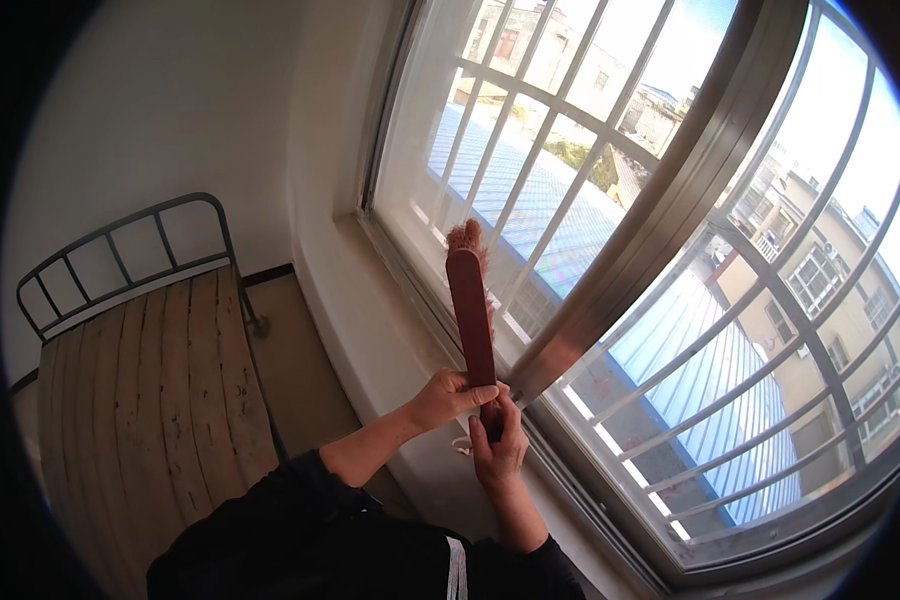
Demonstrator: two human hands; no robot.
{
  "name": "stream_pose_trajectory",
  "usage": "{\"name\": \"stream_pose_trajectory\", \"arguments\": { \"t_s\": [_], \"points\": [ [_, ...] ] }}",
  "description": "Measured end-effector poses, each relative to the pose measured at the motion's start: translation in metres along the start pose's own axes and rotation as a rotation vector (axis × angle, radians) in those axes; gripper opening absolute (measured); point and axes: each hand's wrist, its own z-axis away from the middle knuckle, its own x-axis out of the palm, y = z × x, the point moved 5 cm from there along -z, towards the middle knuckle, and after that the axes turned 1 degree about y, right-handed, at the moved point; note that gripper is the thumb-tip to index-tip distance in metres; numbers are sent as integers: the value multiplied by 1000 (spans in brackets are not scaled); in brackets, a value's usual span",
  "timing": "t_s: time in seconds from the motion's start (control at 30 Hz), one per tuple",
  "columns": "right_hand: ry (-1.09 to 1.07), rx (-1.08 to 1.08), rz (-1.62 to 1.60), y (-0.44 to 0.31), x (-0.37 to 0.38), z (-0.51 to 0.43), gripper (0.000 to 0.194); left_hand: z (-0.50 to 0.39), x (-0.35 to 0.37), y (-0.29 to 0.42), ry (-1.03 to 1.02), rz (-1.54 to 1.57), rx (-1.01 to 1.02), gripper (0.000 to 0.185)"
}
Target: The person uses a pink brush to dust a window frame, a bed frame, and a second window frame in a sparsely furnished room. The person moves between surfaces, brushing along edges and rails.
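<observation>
A dark red hand brush (472,322) with reddish bristles is held upright over the window sill (412,315), its back turned to me. My left hand (450,394) grips the lower part of the brush's back, the thumb lying across it. Just below, my right hand (501,442) is closed around the handle. The two hands touch or nearly touch. A small pale loop (462,445) hangs at the handle's end beside my right hand. The bristles face the sliding window, and some stick out past the brush's tip.
The sliding window's metal frame (645,202) stands close in front and to the right, with bars (547,142) outside it. At the left is a bed with wooden slats (150,397) and a metal headboard (120,262). The floor (292,360) shows between bed and wall.
</observation>
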Motion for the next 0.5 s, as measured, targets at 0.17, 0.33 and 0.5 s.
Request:
{"name": "stream_pose_trajectory", "arguments": {
  "t_s": [0.17, 0.33, 0.5],
  "points": [
    [40, -17, 106, -10, -28, 7, 69, 1, 26, -2, -77, -16, 2, 38],
    [122, -274, 551, -34, -52, -15, 60, -19, 18, 8, -184, -213, 49, 39],
    [105, -288, 758, -59, -48, -55, 62, -49, -34, 23, -177, -148, 37, 41]
  ]
}}
